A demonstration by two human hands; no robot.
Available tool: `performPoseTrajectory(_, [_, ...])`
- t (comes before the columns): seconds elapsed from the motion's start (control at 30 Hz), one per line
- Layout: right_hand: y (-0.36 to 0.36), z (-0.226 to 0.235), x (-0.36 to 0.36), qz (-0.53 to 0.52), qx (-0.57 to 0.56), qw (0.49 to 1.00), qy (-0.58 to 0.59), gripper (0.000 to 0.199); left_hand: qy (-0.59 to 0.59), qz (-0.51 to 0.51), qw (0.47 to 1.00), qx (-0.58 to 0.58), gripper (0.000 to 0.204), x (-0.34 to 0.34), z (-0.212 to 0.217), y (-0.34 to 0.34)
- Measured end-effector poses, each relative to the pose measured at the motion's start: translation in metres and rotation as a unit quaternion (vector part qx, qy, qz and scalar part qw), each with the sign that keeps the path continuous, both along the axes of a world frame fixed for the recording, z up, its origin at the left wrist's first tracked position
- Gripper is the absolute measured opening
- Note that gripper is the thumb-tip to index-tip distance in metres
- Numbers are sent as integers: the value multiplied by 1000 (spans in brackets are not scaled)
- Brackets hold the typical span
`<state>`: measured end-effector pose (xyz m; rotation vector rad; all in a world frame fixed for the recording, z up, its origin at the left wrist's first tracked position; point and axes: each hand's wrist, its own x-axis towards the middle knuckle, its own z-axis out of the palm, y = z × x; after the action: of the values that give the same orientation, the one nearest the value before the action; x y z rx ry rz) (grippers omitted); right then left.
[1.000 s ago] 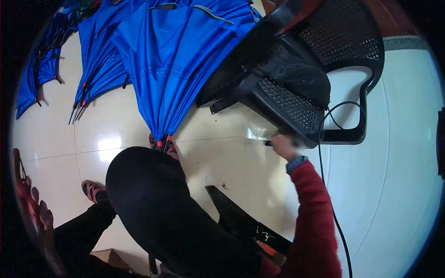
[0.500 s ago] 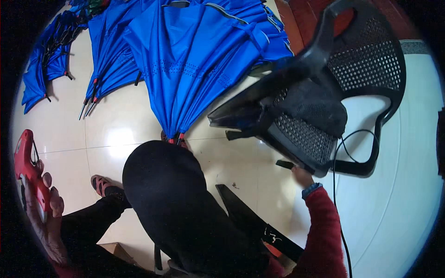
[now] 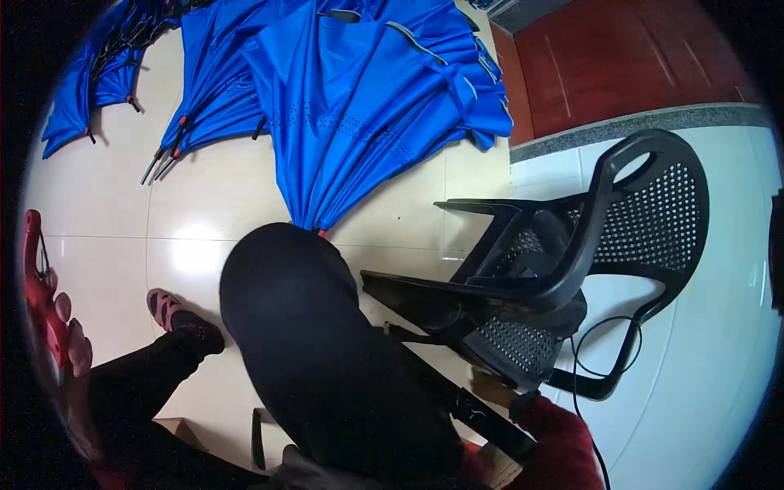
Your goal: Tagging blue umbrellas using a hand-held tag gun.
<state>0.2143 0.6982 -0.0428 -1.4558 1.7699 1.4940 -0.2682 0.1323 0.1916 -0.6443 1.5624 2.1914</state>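
At the far left edge, my left hand [image 3: 76, 351] is wrapped round a red hand tool [image 3: 42, 302] with a thin black part along its side; its lower end is hidden by my fingers. My right hand [image 3: 492, 387] is closed on the near lower edge of a black plastic chair [image 3: 682, 212] with perforated panels. Some of its fingers are hidden beneath the chair. The chair is tipped over, with its arm and legs pointing left toward my knee. Dark cloth-like material [image 3: 572, 314] is on its seat, and a thin black cable [image 3: 608, 322] loops beside it.
Several folded blue umbrellas [image 3: 351, 98] lie fanned across the tiled floor ahead, their tips near my knee [image 3: 286, 269]. More blue umbrellas [image 3: 69, 118] lie far left. A dark red panel [image 3: 621, 61] and grey sill [image 3: 645, 122] border the far right. A cardboard box [image 3: 178, 429] is near my leg.
The chair has come nearer and turned, its raised arm lower and its legs now by my knee. My right hand has moved nearer with it. My left hand still holds the red tool.
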Motion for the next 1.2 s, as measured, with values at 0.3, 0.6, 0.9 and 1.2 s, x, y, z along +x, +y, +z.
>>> performPoseTrajectory(0.3, [-131, 30, -221, -629, -385, 572, -359, 28, 60, -40, 983, -168, 52, 15, -1, -16])
performPoseTrajectory(0.6, [-175, 30, -345, -377, -609, 694, -77, 26, 53, -19, 932, -359, 42, 26, -2, 6])
performPoseTrajectory(0.9, [-161, 35, -382, -535, -427, 727, -54, 19, 66, -43, 988, -134, 37, 6, 14, 5])
performPoseTrajectory(1.2, [-162, 12, -379, -296, -667, 679, -81, 25, 27, 7, 999, -20, 43, 19, 10, 40])
